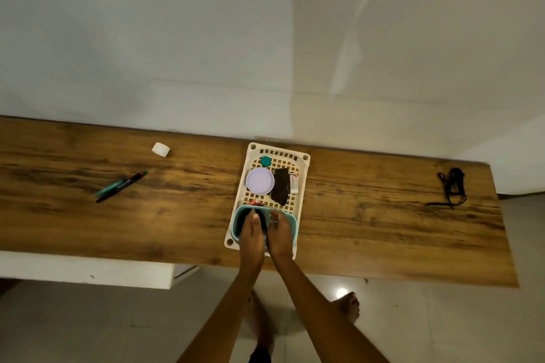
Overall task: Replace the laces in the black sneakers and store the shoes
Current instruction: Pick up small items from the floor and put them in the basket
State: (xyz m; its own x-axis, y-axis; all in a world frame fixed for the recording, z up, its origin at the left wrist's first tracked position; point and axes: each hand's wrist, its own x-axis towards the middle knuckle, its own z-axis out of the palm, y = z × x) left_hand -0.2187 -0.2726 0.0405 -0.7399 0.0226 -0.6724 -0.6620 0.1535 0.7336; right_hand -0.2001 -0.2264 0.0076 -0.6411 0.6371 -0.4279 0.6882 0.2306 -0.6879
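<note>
both hands (267, 233) reach into the teal tub (292, 222) in the near end of the basket (303, 169) — fingers' grip hidden, seemingly settling something dark; black laces (451, 186) lie far right on the counter (368, 215).

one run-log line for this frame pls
stage: both hands in teal tub | left hand: on dark item inside, grip unclear | right hand: in tub, grip unclear | tub: in basket | black lace: table's right end, untouched
</note>
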